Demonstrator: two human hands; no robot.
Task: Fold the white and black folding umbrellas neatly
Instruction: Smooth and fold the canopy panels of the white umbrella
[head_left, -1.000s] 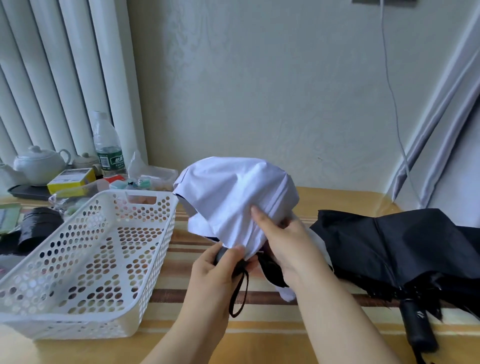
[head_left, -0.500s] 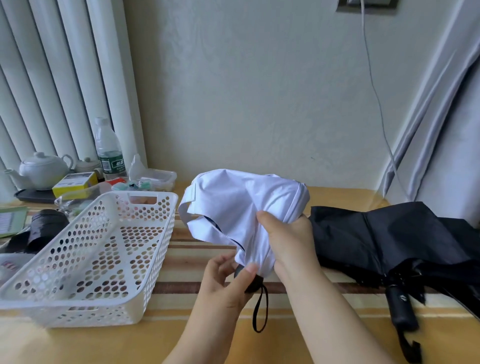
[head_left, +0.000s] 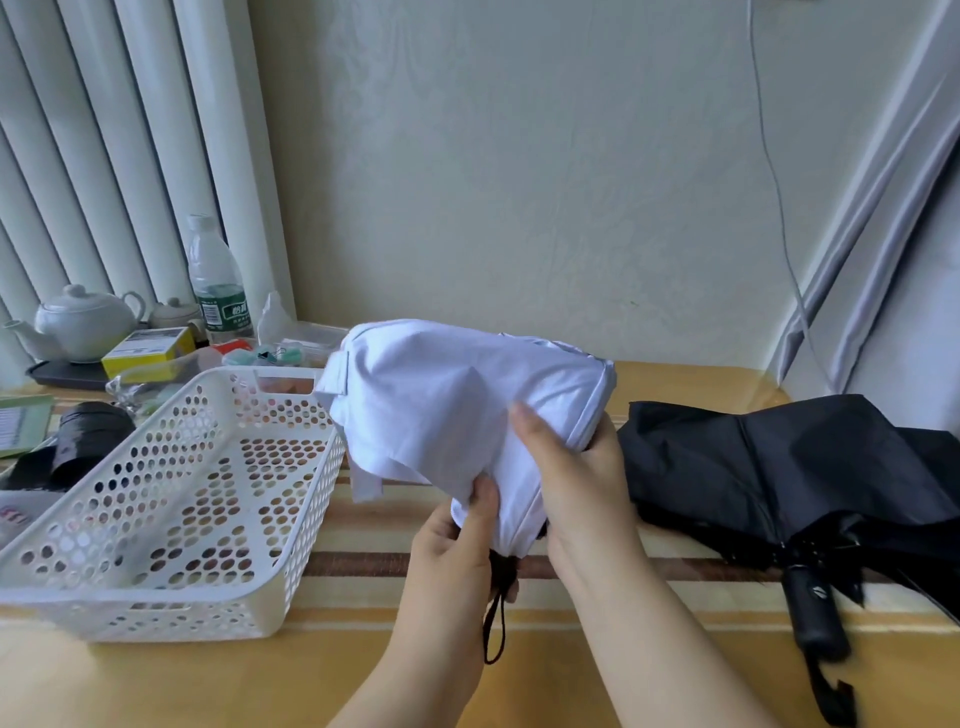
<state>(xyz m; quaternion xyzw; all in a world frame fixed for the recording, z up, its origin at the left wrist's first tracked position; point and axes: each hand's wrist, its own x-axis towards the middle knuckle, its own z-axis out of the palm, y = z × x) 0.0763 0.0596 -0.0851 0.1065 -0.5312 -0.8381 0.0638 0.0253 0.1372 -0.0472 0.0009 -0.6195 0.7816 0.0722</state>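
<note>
Above the striped wooden table (head_left: 363, 561), the left hand (head_left: 457, 556) grips the handle end of the collapsed white fabric umbrella (head_left: 447, 410) while the right hand (head_left: 576, 478) pinches its loose panels; pleating looks unfinished. Beside them, the black fabric umbrella (head_left: 769, 467) lies rumpled, apparently untouched.
</note>
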